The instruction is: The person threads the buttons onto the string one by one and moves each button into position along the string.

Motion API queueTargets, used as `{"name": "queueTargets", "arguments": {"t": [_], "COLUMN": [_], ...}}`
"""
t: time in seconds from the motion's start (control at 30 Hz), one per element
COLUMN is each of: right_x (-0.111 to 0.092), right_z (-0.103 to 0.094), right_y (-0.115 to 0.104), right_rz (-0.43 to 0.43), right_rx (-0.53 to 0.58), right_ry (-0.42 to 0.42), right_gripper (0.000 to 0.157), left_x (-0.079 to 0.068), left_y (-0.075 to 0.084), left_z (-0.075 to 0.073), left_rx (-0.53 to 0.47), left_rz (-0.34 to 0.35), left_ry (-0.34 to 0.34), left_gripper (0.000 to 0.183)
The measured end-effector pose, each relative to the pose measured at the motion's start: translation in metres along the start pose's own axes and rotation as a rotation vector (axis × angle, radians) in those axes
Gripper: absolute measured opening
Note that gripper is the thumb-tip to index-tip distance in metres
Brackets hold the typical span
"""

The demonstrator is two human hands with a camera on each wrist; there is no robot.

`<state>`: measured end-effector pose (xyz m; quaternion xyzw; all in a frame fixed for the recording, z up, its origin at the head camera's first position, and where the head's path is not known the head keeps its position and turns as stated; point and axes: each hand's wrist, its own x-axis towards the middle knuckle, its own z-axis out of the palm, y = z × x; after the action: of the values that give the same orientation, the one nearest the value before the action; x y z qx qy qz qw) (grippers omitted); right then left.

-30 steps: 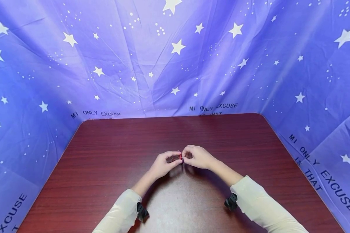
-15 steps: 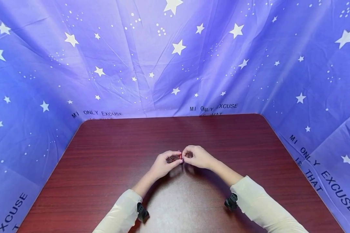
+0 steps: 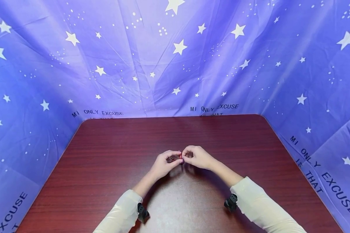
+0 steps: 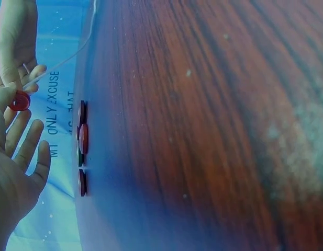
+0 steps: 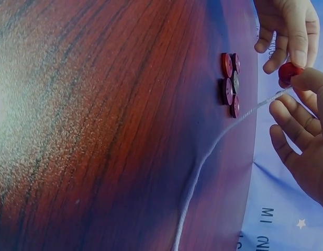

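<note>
My left hand (image 3: 164,165) pinches a round red button (image 4: 21,101) between thumb and fingertips, its other fingers spread in the left wrist view. Right at the button, my right hand (image 3: 199,157) pinches a white string (image 5: 198,162) close to its end. The two hands meet fingertip to fingertip above the middle of the table. From the right fingers the string trails down across the tabletop in the right wrist view. Fingertips cover the button's centre, so I cannot tell whether the string passes through a hole.
Several loose buttons (image 5: 227,91), red and dark, lie grouped on the dark red wooden table (image 3: 119,139) beneath the hands. A blue-purple cloth (image 3: 151,58) with stars and lettering surrounds the far edge and both sides. Black wrist cameras (image 3: 143,213) sit at the sleeve cuffs.
</note>
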<state>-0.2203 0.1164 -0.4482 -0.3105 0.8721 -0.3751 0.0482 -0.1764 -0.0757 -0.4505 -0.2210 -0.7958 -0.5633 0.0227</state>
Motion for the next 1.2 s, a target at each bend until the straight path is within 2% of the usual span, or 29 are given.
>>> {"name": "queueTargets", "arguments": {"t": [0.13,0.27,0.43,0.67,0.9,1.07,1.2], "right_x": [0.000,0.001,0.001,0.001,0.002,0.003,0.003], "right_z": [-0.001,-0.003,-0.002,-0.004,-0.004,-0.001,0.001], "right_y": [0.000,-0.001,0.004,0.006,0.007,0.007,0.007], "right_rz": [0.041,0.098,0.113,0.157,0.209,0.241,0.267], "right_rx": [0.051,0.168,0.271,0.353,0.366,0.381,0.414], "right_ry": [-0.015,-0.032,-0.037,-0.067,-0.068,-0.041,-0.033], "right_gripper": [0.004,0.005,0.011,0.017,0.027,0.028,0.025], "left_x": [0.000,0.001,0.002,0.007,0.007,0.007,0.006], "left_y": [0.000,0.001,0.000,-0.027,-0.034,-0.034,-0.035], "left_z": [0.000,0.002,0.004,0.013,0.013,0.013,0.014], "left_rx": [0.001,-0.001,0.024,0.045,0.015,0.112,0.170], "left_rz": [0.004,0.006,-0.015,-0.028,0.041,0.115,0.142], "left_ry": [0.012,0.029,0.053,0.114,0.134,0.148,0.150], "left_gripper": [0.027,0.029,0.029,0.030,0.031,0.031,0.032]}}
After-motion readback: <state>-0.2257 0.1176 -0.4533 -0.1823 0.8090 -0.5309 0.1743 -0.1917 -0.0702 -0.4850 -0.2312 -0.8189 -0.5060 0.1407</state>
